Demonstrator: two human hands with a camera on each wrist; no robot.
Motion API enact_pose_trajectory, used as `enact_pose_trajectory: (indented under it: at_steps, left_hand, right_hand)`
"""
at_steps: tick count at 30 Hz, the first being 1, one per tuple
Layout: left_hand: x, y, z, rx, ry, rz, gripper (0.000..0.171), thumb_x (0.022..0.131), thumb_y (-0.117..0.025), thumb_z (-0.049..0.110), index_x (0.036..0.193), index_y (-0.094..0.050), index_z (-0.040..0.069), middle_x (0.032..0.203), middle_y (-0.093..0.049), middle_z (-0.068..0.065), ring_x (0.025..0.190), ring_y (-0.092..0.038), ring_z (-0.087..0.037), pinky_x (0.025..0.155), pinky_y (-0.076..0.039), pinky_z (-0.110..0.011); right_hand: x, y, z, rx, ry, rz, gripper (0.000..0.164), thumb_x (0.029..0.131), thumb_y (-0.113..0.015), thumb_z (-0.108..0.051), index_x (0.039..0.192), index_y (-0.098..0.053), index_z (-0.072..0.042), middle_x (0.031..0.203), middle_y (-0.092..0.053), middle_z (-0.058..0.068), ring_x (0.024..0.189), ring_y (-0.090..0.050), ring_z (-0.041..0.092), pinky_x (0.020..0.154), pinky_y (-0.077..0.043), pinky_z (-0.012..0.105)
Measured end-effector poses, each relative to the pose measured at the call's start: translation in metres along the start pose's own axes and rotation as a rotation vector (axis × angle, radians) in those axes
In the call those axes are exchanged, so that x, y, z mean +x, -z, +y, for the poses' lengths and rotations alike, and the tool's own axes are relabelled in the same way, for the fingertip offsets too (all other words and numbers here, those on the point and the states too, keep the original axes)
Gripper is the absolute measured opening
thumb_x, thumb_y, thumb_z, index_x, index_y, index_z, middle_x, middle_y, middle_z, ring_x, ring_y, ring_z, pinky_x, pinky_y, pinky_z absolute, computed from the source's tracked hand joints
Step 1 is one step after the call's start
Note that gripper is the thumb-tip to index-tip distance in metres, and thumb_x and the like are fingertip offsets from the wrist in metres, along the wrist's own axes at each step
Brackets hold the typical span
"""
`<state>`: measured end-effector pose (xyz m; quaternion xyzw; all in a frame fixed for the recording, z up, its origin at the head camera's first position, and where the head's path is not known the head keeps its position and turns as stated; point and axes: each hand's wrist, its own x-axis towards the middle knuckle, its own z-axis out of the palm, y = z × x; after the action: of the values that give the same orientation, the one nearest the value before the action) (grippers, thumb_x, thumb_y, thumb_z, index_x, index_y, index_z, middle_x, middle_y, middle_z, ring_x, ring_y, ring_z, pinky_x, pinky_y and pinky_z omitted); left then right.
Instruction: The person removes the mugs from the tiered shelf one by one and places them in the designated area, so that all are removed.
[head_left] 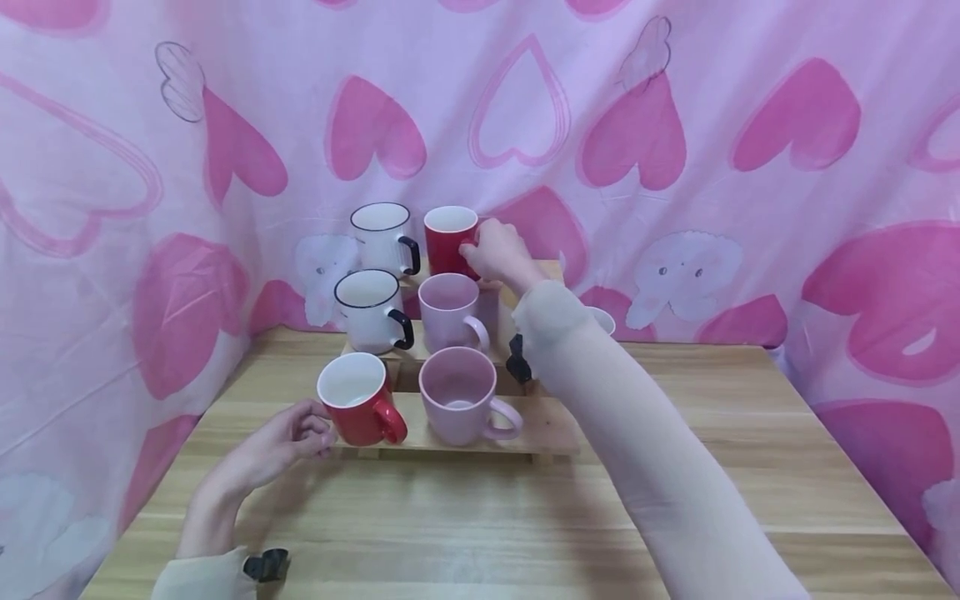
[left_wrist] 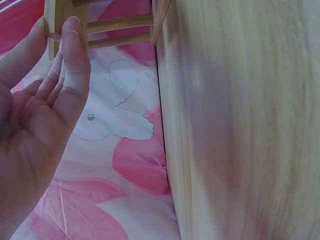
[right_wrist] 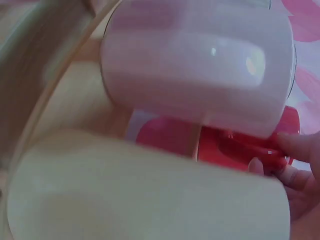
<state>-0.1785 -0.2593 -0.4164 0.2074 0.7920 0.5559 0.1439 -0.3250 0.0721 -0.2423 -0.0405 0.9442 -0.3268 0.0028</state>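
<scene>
Near the upper middle of the head view, on the top tier of a stepped wooden rack (head_left: 552, 423), the upper red mug (head_left: 447, 246) stands upright or nearly so, just right of the upper black-rimmed mug (head_left: 377, 243). The right hand (head_left: 501, 250) pinches its handle (the right wrist view shows thumb and fingers at the red loop). Its base is hidden behind the middle pink mug (head_left: 447, 318), so whether it bears on the board I cannot tell. At the lower left of centre, the left hand (head_left: 288, 437) grips the rack's end between thumb and fingers, beside the lower red mug (head_left: 358, 412).

The step in hand looks like setting or straightening that mug in its row; the next move probably calls for a level base, then a gentle release of the handle and a retreat up and right.

Room is tight leftward and below, where the black-rimmed mug and the pink one crowd in. Bare board lies right of the lower pink mug (head_left: 457, 408), and tabletop (head_left: 465, 533) spreads at the bottom and right of the frame. The right sleeve (head_left: 648, 433) partly covers a white cup (head_left: 604, 320), which a low withdrawal could knock.
</scene>
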Motion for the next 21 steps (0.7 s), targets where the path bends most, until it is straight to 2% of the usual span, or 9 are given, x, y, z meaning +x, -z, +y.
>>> enact_pose_trajectory:
  at_steps: [6,11,13,21]
  left_hand:
    - [0.001,0.001,0.000,-0.001,-0.007,-0.008,0.028,0.095,-0.056,-0.003,0.117,-0.045,-0.016,0.097,-0.059,-0.027,0.089,-0.064,-0.024,0.080,-0.056,-0.032]
    - [-0.003,0.004,0.001,0.006,-0.010,-0.001,0.028,0.096,-0.056,-0.003,0.118,-0.044,-0.016,0.099,-0.059,-0.027,0.090,-0.064,-0.023,0.080,-0.056,-0.033]
    - [-0.003,0.004,0.001,0.001,-0.017,-0.002,0.029,0.096,-0.056,-0.003,0.118,-0.043,-0.015,0.099,-0.058,-0.027,0.090,-0.064,-0.022,0.080,-0.056,-0.034]
    - [-0.002,0.001,0.001,-0.016,-0.045,-0.010,0.026,0.096,-0.056,-0.004,0.115,-0.045,-0.016,0.098,-0.058,-0.028,0.089,-0.064,-0.020,0.079,-0.057,-0.036]
  right_hand:
    - [0.002,-0.004,0.000,0.004,-0.022,0.071,0.027,0.098,-0.059,-0.032,0.084,-0.063,-0.009,0.080,-0.062,0.007,0.080,-0.058,0.021,0.066,-0.052,0.027]
    - [0.003,-0.005,-0.004,-0.016,0.023,0.172,0.029,0.097,-0.059,-0.034,0.079,-0.066,-0.012,0.078,-0.064,0.003,0.088,-0.056,0.021,0.077,-0.047,0.030]
    - [0.003,-0.002,-0.006,0.003,0.031,0.197,0.029,0.097,-0.059,-0.034,0.081,-0.067,-0.012,0.079,-0.065,0.002,0.090,-0.057,0.020,0.079,-0.047,0.030]
    - [-0.007,0.026,-0.012,0.060,0.022,0.244,0.031,0.097,-0.058,-0.035,0.081,-0.068,-0.010,0.078,-0.068,0.003,0.088,-0.057,0.017,0.071,-0.046,0.027]
